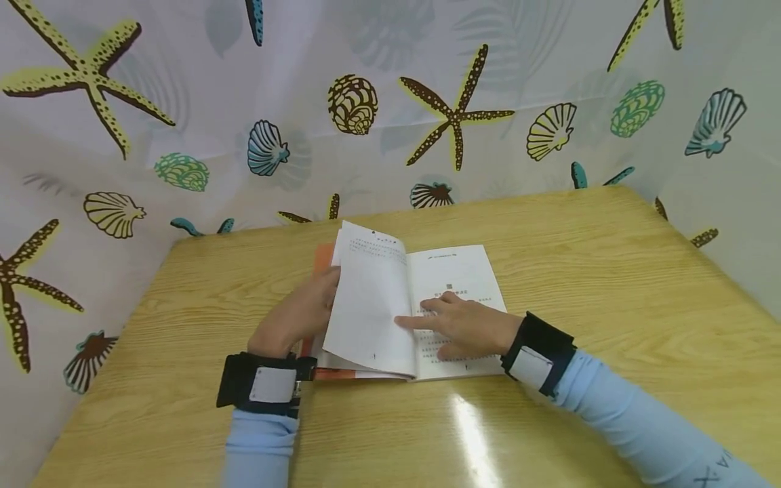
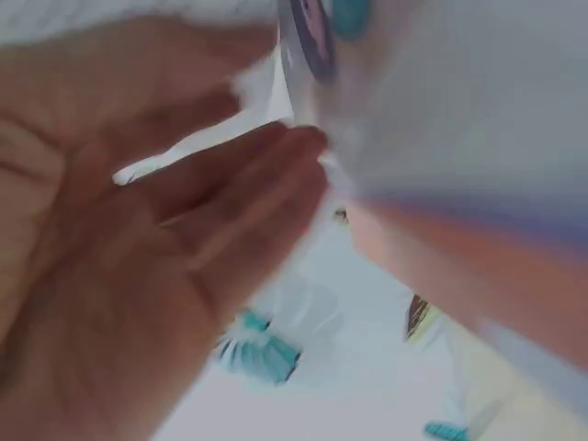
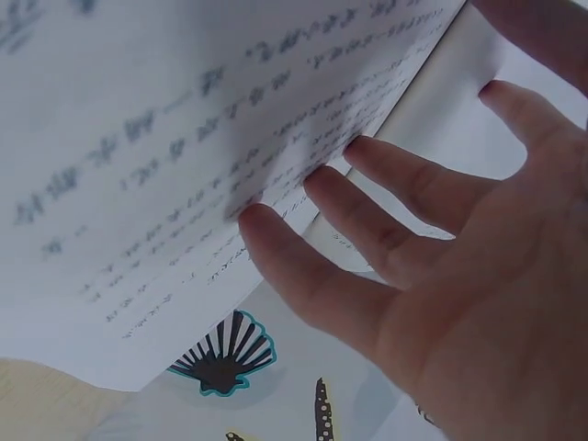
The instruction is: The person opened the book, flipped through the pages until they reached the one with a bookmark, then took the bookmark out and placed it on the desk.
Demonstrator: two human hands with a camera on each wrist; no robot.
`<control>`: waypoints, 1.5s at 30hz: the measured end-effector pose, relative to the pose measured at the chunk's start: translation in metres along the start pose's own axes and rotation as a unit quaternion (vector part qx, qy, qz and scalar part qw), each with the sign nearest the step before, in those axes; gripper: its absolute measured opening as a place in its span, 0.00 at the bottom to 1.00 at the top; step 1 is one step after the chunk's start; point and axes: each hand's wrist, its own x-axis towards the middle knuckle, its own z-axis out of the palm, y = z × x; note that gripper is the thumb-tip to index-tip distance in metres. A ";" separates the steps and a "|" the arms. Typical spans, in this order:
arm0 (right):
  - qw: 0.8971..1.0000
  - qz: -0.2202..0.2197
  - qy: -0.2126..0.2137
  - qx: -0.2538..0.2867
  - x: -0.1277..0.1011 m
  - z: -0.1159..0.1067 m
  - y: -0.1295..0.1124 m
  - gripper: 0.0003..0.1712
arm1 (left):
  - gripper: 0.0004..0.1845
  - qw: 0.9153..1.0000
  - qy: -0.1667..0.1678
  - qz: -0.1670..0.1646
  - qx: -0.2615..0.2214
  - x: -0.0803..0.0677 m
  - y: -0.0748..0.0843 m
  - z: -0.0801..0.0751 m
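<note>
An open book (image 1: 454,271) lies on the table, its right page printed with lines of text and a small reddish mark. Its left leaf (image 1: 372,305) stands raised and curved, with an orange cover showing beneath. My left hand (image 1: 299,312) reaches in at the book's left edge, its fingertips hidden behind that leaf in the head view. In the left wrist view the fingers (image 2: 248,202) extend fairly straight to the paper's edge. My right hand (image 1: 466,325) rests over the right page with fingers spread, the index finger stretched toward the raised leaf near the fold.
The wood-grain table (image 1: 610,285) extends around the book on all sides. Behind it hangs a pale curtain (image 1: 213,81) printed with starfish and shells. Each wrist wears a black strap (image 1: 539,352) over a light blue sleeve (image 1: 634,413).
</note>
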 end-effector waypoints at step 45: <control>0.978 0.195 -0.038 0.058 -0.017 -0.014 0.039 0.40 | 0.56 0.957 -0.200 -0.206 0.051 0.014 0.025 0.033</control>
